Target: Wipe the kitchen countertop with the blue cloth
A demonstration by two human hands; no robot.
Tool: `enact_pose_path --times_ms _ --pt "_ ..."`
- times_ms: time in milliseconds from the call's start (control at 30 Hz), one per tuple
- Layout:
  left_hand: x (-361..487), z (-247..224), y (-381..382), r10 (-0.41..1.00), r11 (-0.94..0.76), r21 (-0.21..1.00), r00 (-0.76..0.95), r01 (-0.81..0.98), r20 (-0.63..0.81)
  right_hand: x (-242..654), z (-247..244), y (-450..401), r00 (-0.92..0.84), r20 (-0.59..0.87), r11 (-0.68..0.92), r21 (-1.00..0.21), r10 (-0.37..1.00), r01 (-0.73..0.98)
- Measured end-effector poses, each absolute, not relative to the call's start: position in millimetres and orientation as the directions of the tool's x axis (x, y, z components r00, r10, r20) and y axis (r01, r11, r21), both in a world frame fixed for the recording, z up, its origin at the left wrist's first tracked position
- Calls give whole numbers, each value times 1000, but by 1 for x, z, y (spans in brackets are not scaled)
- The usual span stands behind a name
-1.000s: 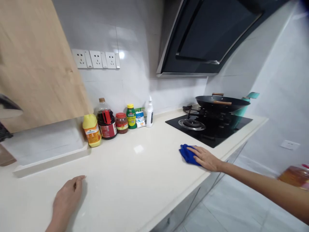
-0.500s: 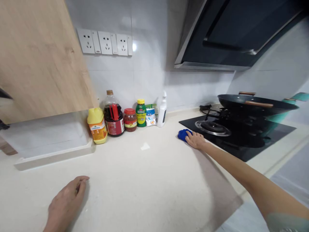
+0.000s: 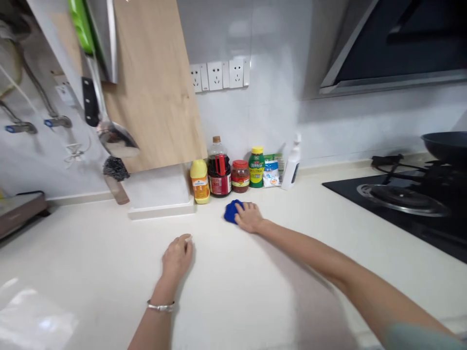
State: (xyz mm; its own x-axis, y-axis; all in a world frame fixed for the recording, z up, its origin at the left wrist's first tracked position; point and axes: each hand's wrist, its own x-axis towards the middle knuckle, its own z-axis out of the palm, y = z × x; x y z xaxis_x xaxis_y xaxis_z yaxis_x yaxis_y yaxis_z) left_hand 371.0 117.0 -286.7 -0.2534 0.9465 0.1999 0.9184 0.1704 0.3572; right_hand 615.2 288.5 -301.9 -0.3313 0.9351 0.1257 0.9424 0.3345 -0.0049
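Observation:
My right hand (image 3: 249,217) presses a bunched blue cloth (image 3: 233,212) onto the white countertop (image 3: 233,287), fingers over its right side. My left hand (image 3: 177,257), with a silver bracelet at the wrist, rests on the counter to the left, fingers curled and closed. A small white scrap (image 3: 188,238) shows at its fingertips; what it is cannot be made out. Behind the cloth stand a yellow bottle (image 3: 200,182), a dark sauce bottle (image 3: 220,170), a red-lidded jar (image 3: 240,176) and a green bottle with a yellow cap (image 3: 257,167).
A seasoning bag (image 3: 271,174) and a white spray bottle (image 3: 292,165) stand by the wall. To the right are a black gas stove (image 3: 401,214) and a wok (image 3: 447,145). A wooden panel (image 3: 156,97) with a hanging ladle (image 3: 116,138) overhangs the left side.
The view has turned left. My right hand has slid the blue cloth leftward, away from the stove to in front of the bottles. My left hand has moved forward, nearer the yellow bottle.

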Motion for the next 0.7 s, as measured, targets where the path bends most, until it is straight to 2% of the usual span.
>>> enact_pose_path --times_ms 133,267,333,433,500,700 --pt "374 -282 104 948 129 350 -219 928 229 533 -291 232 -520 137 528 -28 843 849" --pt "356 -276 71 971 74 350 -148 934 188 514 -292 171 -703 136 713 -53 699 699" --pt "339 -278 45 969 130 296 -185 946 164 524 -293 146 -766 126 776 -67 630 627" --pt "316 -287 1 939 311 149 -327 939 103 554 -296 115 -844 134 855 -91 518 511" --pt "307 -294 -22 924 368 112 -377 923 69 580 -298 97 -877 152 890 -100 456 445" --pt "295 -313 -43 946 279 94 -290 956 141 671 -303 41 -856 190 877 -108 481 469"
